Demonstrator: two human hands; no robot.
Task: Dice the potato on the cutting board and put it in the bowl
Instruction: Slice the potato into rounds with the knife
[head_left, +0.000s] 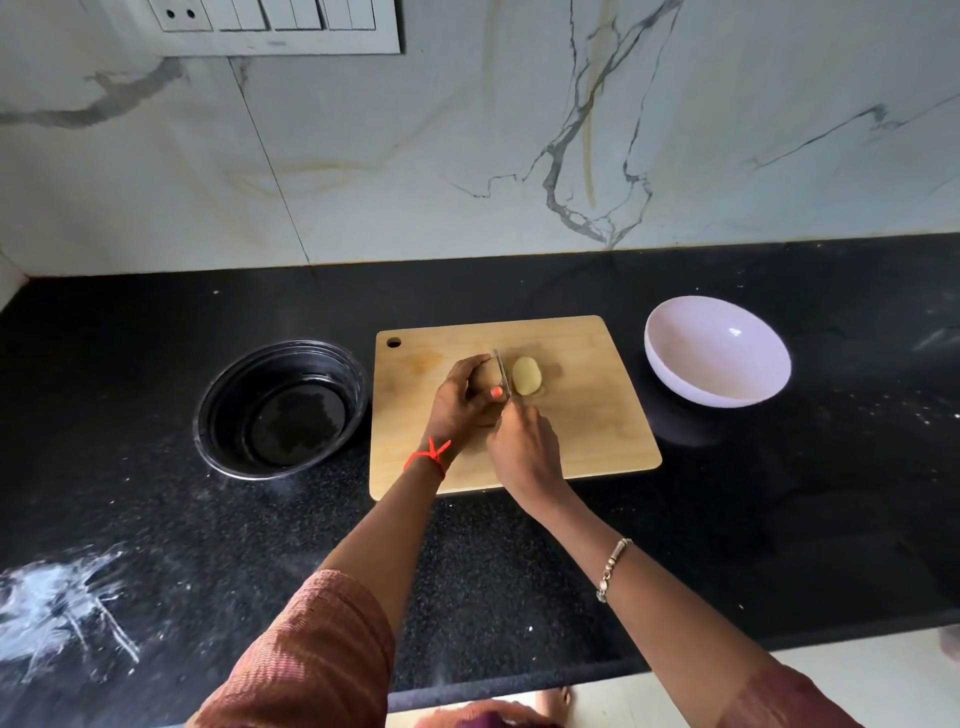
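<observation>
A wooden cutting board (587, 431) lies on the black counter. A pale peeled potato piece (527, 375) sits near the board's middle, just right of a knife blade (501, 370) that stands edge-down. My right hand (524, 449) grips the knife's handle, which is hidden inside the fist. My left hand (462, 400) is curled on the board just left of the blade, thumb against it; what it holds is mostly hidden and appears to be the rest of the potato. A pale lilac bowl (675, 332) stands to the right of the board, holding nothing.
A black round container (208, 415) sits left of the board, touching its edge. White powdery smears (62, 613) mark the counter at the near left. The marble wall rises behind, with a switch panel (270, 21) at the top left. The counter's front edge runs below my arms.
</observation>
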